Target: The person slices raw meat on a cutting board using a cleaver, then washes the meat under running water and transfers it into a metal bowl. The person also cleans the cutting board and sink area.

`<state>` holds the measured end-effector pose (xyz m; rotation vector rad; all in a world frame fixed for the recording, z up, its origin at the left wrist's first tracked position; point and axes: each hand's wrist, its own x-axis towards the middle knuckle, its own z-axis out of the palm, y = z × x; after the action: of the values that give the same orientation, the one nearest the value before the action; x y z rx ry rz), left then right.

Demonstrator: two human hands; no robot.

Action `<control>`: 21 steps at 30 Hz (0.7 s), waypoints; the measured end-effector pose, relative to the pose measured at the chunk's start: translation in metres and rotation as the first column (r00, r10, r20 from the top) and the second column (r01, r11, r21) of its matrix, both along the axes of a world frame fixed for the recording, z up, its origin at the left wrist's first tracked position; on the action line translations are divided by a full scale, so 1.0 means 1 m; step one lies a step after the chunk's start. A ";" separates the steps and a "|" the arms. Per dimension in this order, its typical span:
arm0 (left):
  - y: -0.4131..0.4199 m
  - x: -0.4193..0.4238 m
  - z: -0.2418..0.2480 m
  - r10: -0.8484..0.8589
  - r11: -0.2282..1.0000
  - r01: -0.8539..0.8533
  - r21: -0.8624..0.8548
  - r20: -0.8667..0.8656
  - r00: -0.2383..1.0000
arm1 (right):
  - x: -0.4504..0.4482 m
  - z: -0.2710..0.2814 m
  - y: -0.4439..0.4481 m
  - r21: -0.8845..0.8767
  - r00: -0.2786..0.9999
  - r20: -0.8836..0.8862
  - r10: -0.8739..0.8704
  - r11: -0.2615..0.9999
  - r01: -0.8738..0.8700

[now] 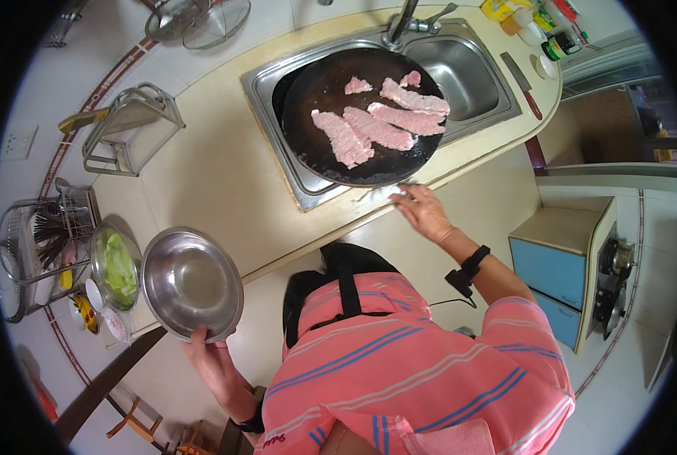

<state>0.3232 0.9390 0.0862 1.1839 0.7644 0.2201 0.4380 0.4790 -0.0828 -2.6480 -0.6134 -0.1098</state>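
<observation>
My left hand (pixel 210 347) grips the near rim of a stainless steel bowl (pixel 193 281), tilted so its inside shows, left of my body. My right hand (pixel 421 210) reaches to the counter's front edge, its fingers on a small white, blurred thing (pixel 385 193) that I cannot make out. Just beyond lies a round dark cutting board (pixel 315 91) across the sink, bearing several flattened slices of raw pink meat (pixel 378 129) and small scraps.
A steel sink basin (pixel 463 79) with a faucet (pixel 398 28) lies right of the board. A cleaver (pixel 521 85) with a red handle rests near the right end. Left stand a metal rack (pixel 136 128) and a bowl of pale green vegetable pieces (pixel 116 267).
</observation>
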 end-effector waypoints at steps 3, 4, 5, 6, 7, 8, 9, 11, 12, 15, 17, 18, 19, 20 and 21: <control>-0.018 -0.013 0.001 -0.047 0.999 0.048 -0.015 0.015 0.999 | 0.009 -0.001 -0.055 -0.014 0.997 -0.005 -0.071 0.997 0.070; -0.025 -0.017 -0.001 -0.047 0.999 0.047 -0.011 0.020 0.999 | 0.012 -0.003 -0.071 -0.006 0.995 -0.010 -0.097 0.995 0.097; -0.032 -0.021 -0.005 -0.061 0.998 0.062 -0.019 0.041 0.997 | 0.015 -0.005 -0.088 0.001 0.993 -0.006 -0.120 0.993 0.120; -0.039 -0.025 -0.008 -0.037 0.999 0.037 0.001 0.039 0.999 | 0.018 -0.009 -0.103 -0.033 0.984 -0.038 -0.177 0.984 0.175; -0.046 -0.030 -0.013 -0.016 1.000 0.016 0.008 0.053 0.998 | 0.022 -0.012 -0.118 -0.036 0.980 -0.017 -0.197 0.980 0.197; -0.056 -0.036 -0.020 0.012 1.000 -0.013 0.013 0.070 0.997 | 0.029 -0.015 -0.135 -0.046 0.976 -0.004 -0.217 0.975 0.217; -0.066 -0.045 -0.025 0.034 0.999 -0.033 -0.005 0.056 0.998 | 0.036 -0.019 -0.149 -0.047 0.971 0.003 -0.238 0.970 0.238; -0.084 -0.066 -0.027 0.039 0.999 -0.038 -0.030 0.039 0.998 | 0.046 -0.025 -0.183 -0.015 0.962 0.012 -0.274 0.961 0.275; -0.093 -0.075 -0.029 0.116 0.993 -0.117 -0.035 -0.020 0.993 | 0.047 -0.028 -0.201 -0.016 0.955 0.002 -0.296 0.955 0.296; -0.120 -0.097 -0.022 0.122 0.992 -0.123 -0.011 -0.061 0.991 | 0.069 -0.037 -0.236 -0.033 0.953 -0.004 -0.303 0.953 0.302; -0.145 -0.097 -0.022 0.188 0.982 -0.189 0.003 -0.093 0.978 | 0.082 -0.038 -0.264 -0.047 0.941 0.015 -0.337 0.940 0.337; -0.158 -0.093 -0.022 0.198 0.980 -0.197 0.017 -0.089 0.976 | 0.089 -0.041 -0.275 -0.058 0.924 0.003 -0.381 0.923 0.381; -0.171 -0.088 -0.024 0.183 0.983 -0.182 0.023 -0.043 0.982 | 0.096 -0.041 -0.287 -0.089 0.919 0.021 -0.393 0.915 0.393; -0.183 -0.079 -0.029 0.232 0.973 -0.231 0.018 -0.092 0.968 | 0.102 -0.041 -0.298 -0.082 0.915 0.005 -0.403 0.912 0.402; -0.195 -0.069 -0.033 0.236 0.971 -0.237 -0.001 -0.108 0.966 | 0.109 -0.040 -0.306 -0.102 0.914 0.015 -0.406 0.909 0.405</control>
<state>0.2542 0.7440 0.0536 1.0969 1.0020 0.3505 0.5473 0.1727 -0.1231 -2.8378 -0.0557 -0.1946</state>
